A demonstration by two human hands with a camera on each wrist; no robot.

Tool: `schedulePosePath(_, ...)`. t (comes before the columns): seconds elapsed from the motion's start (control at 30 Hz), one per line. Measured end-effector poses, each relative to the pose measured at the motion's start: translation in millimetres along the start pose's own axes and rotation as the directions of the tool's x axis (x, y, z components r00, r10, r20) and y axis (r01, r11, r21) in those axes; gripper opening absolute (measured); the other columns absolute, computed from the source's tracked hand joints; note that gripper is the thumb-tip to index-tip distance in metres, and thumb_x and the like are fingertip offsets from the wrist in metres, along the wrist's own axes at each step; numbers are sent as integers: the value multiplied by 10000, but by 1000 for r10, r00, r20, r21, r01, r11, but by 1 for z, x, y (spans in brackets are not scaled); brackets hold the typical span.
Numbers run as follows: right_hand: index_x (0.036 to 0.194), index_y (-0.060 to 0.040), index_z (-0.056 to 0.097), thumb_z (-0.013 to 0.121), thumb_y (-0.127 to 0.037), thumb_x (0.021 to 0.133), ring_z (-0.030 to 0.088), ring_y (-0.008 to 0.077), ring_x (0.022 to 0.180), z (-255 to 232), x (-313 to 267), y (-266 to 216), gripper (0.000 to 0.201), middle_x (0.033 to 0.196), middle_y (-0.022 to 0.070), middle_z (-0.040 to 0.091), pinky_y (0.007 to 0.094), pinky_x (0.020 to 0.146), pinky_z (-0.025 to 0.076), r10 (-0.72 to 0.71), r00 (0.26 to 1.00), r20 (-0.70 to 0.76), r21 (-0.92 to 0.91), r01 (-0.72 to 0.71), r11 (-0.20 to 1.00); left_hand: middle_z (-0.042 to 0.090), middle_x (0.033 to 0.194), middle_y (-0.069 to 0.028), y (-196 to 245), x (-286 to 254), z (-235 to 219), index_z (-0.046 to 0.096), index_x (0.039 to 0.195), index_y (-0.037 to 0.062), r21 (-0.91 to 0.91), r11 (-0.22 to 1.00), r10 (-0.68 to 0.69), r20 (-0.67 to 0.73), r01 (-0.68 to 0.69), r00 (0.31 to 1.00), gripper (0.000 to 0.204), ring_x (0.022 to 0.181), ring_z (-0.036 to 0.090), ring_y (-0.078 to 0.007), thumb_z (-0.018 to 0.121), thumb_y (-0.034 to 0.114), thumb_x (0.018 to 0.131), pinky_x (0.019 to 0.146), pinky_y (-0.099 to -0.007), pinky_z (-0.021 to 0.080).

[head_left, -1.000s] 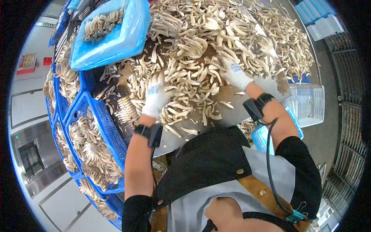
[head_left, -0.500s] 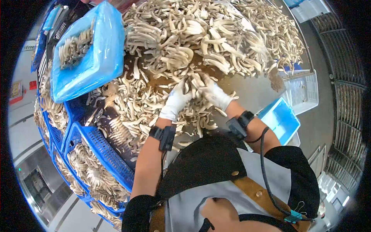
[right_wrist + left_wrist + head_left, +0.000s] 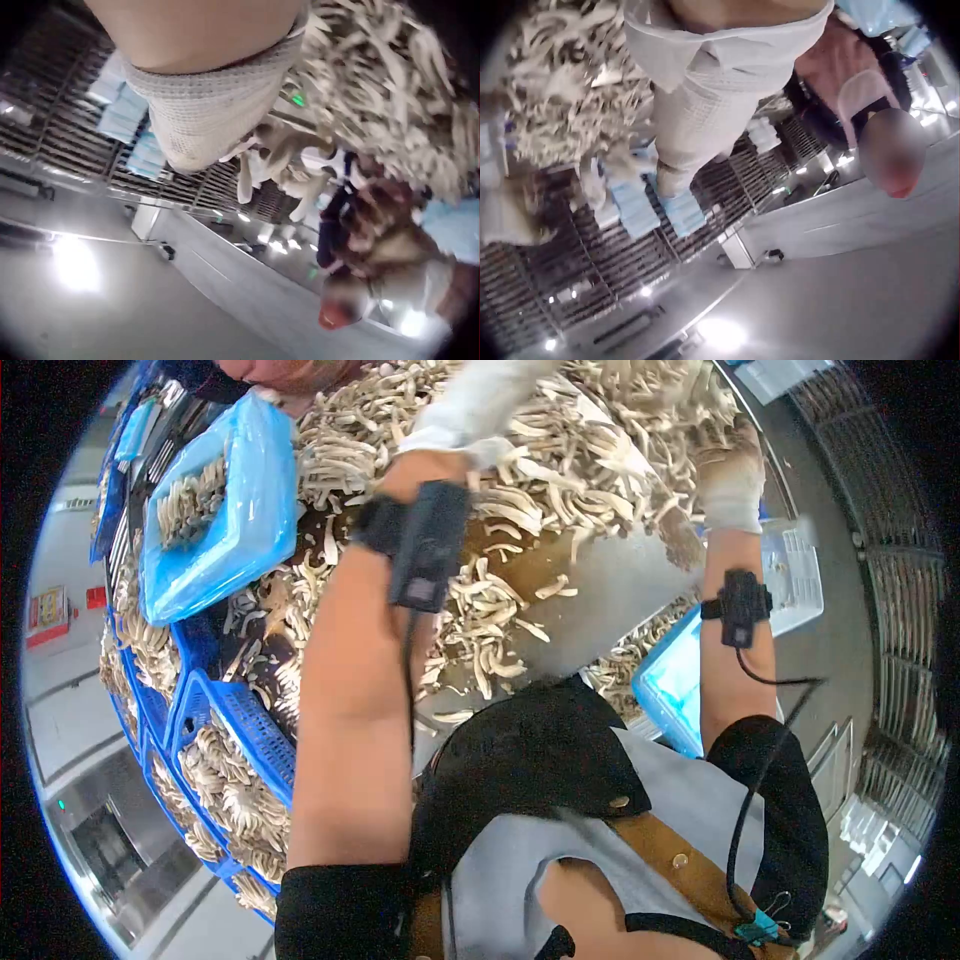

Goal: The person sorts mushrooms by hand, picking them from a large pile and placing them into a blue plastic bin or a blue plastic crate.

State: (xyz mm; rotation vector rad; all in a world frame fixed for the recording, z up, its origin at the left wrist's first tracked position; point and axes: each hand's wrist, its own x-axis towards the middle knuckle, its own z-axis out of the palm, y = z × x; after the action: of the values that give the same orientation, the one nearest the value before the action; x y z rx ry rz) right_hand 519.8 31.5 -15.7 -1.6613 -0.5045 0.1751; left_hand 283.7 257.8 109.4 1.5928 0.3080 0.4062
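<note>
Mushrooms [image 3: 600, 480] lie on the table [image 3: 610, 585]. Baskets [image 3: 243, 728] with more mushrooms stand at its left. A crate [image 3: 800, 575] is at its right.

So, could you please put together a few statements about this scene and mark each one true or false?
1. The left hand and the right hand both wear white gloves. True.
2. The two hands are pressed together. False: they are apart in the head view.
3. Several mushrooms lie in the blue-lined box. True.
4. The blue baskets hold mushrooms too. True.
5. Nothing is strapped to the right wrist. False: a black device is strapped there.
</note>
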Motion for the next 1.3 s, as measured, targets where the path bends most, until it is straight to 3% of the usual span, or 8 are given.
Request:
schedulePosePath(0.17, 1300, -31, 451, 508, -239, 935, 566, 336, 1015, 30, -128, 5, 424, 1111, 182, 564, 424, 853, 505, 74, 993, 94, -154, -59, 986, 694, 988, -221, -134, -103, -78, 566, 1247, 21, 871, 487, 83, -113, 59, 990, 445, 939, 672, -362, 560, 347, 943, 854, -424, 519)
schedulePosePath(0.2, 1236, -16, 501, 554, -208, 889, 593, 367, 917, 45, -160, 27, 400, 995, 184, 592, 437, 803, 515, 8, 958, 288, -351, 98, 931, 674, 1035, -223, -123, -138, -72, 521, 1286, 13, 788, 508, -342, -186, 347, 921, 461, 1008, 634, -394, 541, 327, 949, 887, -463, 504)
schedulePosePath(0.23, 1172, -1, 550, 599, -178, 844, 621, 399, 819, 61, -180, 41, 376, 879, 187, 621, 450, 753, 526, -31, 927, 373, -442, 207, 873, 614, 1172, -244, -217, -195, -122, 484, 1316, 28, 996, 91, -227, 12, 9, 974, 488, 1097, 586, -411, 539, 338, 944, 932, -495, 479)
schedulePosePath(0.33, 965, -8, 597, 604, -226, 815, 641, 380, 803, 95, -190, 68, 264, 872, 243, 639, 454, 717, 534, -74, 959, 274, -665, 244, 705, 567, 1232, -231, -225, -276, -133, 530, 1296, 20, 974, 58, -350, -185, 218, 918, 482, 1069, 578, -385, 569, 296, 902, 945, -470, 469)
schedulePosePath(0.53, 805, -97, 667, 567, -336, 894, 640, 305, 698, 124, -240, 28, 273, 763, 149, 641, 425, 690, 533, -94, 761, 642, -331, 386, 861, 445, 1445, -221, -260, -359, -210, 598, 1221, -7, 673, -554, -545, 152, -491, 824, 378, 1254, 498, -362, 611, 92, 857, 1025, -475, 416)
schedulePosePath(0.77, 1017, -84, 654, 676, -248, 784, 652, 315, 877, 179, -280, 64, 286, 974, 130, 663, 431, 757, 493, 209, 630, 748, -603, 515, 609, 438, 1436, -234, -242, -172, 32, 588, 1240, 0, 941, 197, -97, 298, -275, 949, 386, 1254, 487, -374, 597, 98, 866, 1031, -475, 407)
schedulePosePath(1.2, 985, -104, 628, 592, -221, 854, 609, 299, 1021, 130, -155, 125, 179, 1097, 103, 591, 437, 833, 485, -395, 769, 503, -670, 635, 383, 425, 1418, -257, -237, -125, 111, 568, 1274, 12, 884, 269, -144, 430, -383, 891, 402, 1254, 467, -395, 572, 108, 884, 1043, -476, 392)
schedulePosePath(1.3, 1038, -110, 634, 571, -209, 878, 602, 291, 1043, 116, -169, 60, 198, 1137, 108, 586, 451, 869, 475, 53, 768, 639, -698, 548, 461, 422, 1414, -262, -236, -126, 103, 564, 1282, 15, 894, 276, -157, 405, -354, 901, 405, 1254, 462, -400, 567, 110, 888, 1046, -476, 388)
